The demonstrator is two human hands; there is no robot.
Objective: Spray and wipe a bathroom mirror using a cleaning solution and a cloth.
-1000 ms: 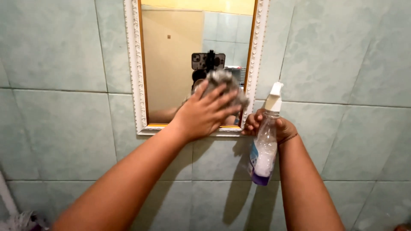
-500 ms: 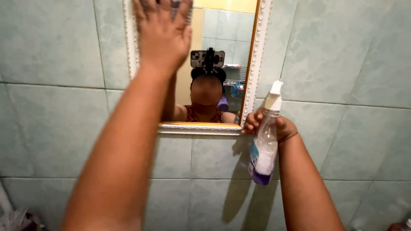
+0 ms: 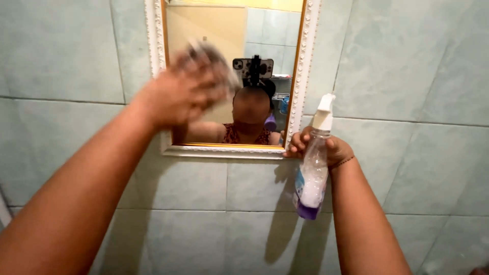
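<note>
1. The left hand (image 3: 178,94) is raised against the mirror (image 3: 214,76), fingers curled over a crumpled grey cloth (image 3: 211,53) that it presses to the glass. The hand and cloth are motion-blurred, so the exact grip is hard to make out.
2. The right hand (image 3: 326,150) is closed around the neck of a clear spray bottle (image 3: 311,173), just beside the mirror's lower right corner. Its fingertips touch or nearly touch the frame; which one cannot be told.
3. The bottle hangs roughly upright, its long axis tilted slightly, with the white nozzle (image 3: 324,109) at the top and a little purple liquid pooled at the bottom. A blue label sits on its lower side.
4. The mirror lies straight ahead of both hands, on the wall. The left hand is on its glass, in the upper left part; the right hand is lower and to the right, off the glass.
5. The mirror has an ornate white frame (image 3: 305,66) with a thin gold inner edge. Its top is cut off by the picture's edge.
6. The glass reflects the person and a head-worn phone mount; the left forearm covers part of it.
7. Pale green tiles (image 3: 407,76) fill the wall all around.
</note>
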